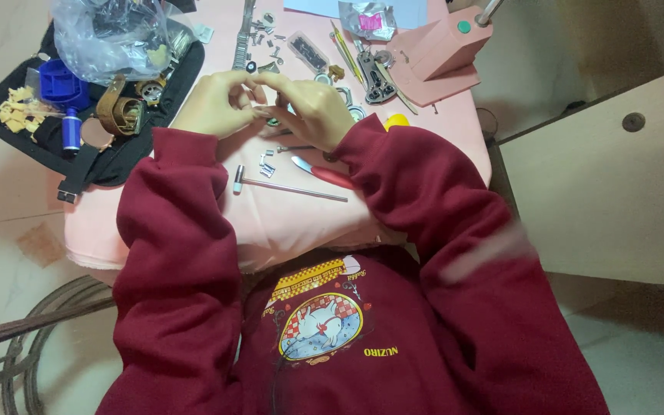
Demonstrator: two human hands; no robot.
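Note:
Both my hands meet over the middle of the pink table (286, 223). My left hand (217, 104) and my right hand (313, 107) pinch a small metal part (273, 121) between their fingertips; it is mostly hidden by the fingers. Just below the hands lie a small metal hammer (286, 187), a red-handled tool (320, 174) and a few loose metal links (267, 167). Dark red sleeves cover both arms.
A black tool tray (128, 150) at the left holds a blue container (61, 83), a brown strap (121, 115) and a clear plastic bag (113, 34). Small metal parts, a watch band (243, 38) and a pink block-shaped press (439, 54) lie at the back. A wooden cabinet (616, 192) stands right.

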